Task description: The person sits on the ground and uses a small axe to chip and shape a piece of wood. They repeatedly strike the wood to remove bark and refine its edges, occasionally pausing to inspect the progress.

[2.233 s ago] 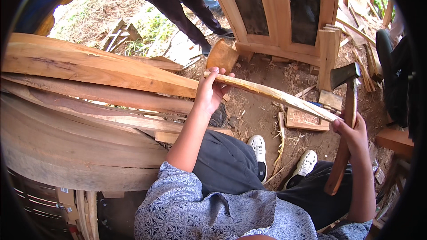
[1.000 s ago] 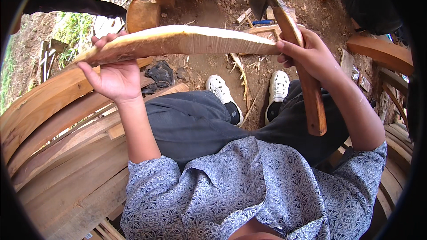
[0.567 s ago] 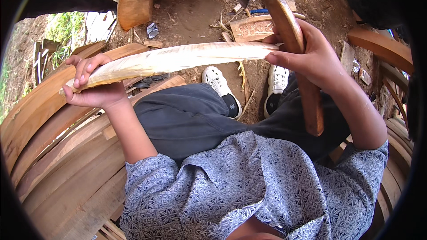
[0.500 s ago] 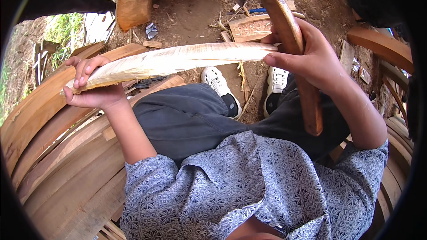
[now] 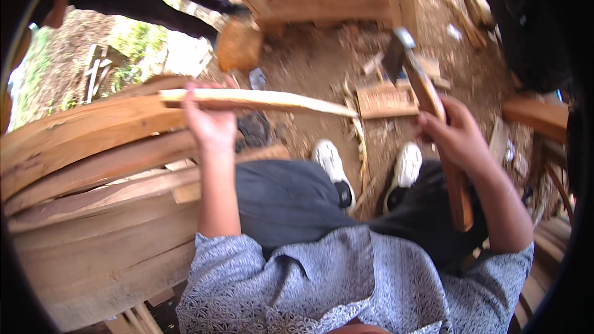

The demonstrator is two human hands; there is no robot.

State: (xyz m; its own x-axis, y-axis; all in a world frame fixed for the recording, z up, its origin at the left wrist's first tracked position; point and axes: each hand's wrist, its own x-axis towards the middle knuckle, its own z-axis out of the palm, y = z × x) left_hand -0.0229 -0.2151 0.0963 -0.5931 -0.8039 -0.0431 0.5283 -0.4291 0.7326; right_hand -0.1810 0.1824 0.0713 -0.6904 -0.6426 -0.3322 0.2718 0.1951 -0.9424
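A long, pale, freshly cut strip of wood (image 5: 272, 100), tapering to a point on the right, is gripped near its thicker left end by my left hand (image 5: 211, 122). My right hand (image 5: 459, 127) is closed round the wooden handle of a hatchet (image 5: 459, 195). Its dark metal blade (image 5: 391, 62) is up and faces left, and the handle's butt hangs over my right thigh. A gap separates the strip's tip from my right hand. The fingers of my left hand are partly hidden behind the wood, and motion blurs the picture.
Curved timber planks (image 5: 93, 127) are stacked at my left. A wooden frame (image 5: 328, 9) stands ahead, near a stump-like wood block (image 5: 239, 45). A small wooden piece (image 5: 388, 100) lies on the dirt among chips. Other people's dark-clad legs (image 5: 142, 0) show at far left and far right.
My right hand has let go of the strip's right end and moved apart with the hatchet. The strip has turned, now sloping down slightly to the right. The view has shifted.
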